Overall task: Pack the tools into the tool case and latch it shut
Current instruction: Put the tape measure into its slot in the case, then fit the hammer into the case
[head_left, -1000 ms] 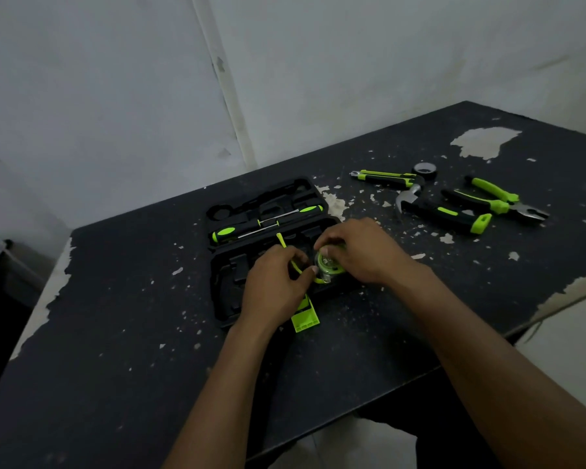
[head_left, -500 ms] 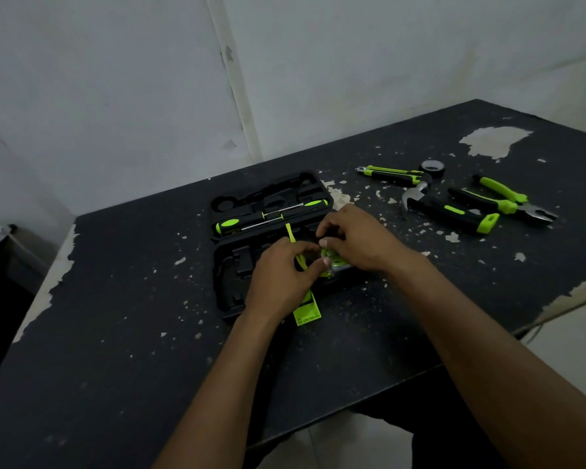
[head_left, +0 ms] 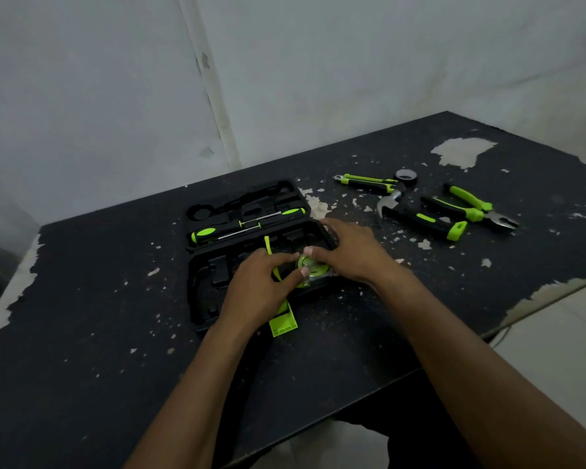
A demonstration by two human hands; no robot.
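My left hand (head_left: 257, 292) and right hand (head_left: 349, 253) both curl around the small round green-and-silver tape measure (head_left: 310, 269), fingertips pinching its rim from either side, over the near half of the open black moulded plastic tool case (head_left: 203, 292). Its thin green wrist strap (head_left: 271, 255) loops up by my left fingers. Well apart on the worn black table (head_left: 82, 333) lie the green-handled hammer (head_left: 420, 218) and pliers (head_left: 471, 208).
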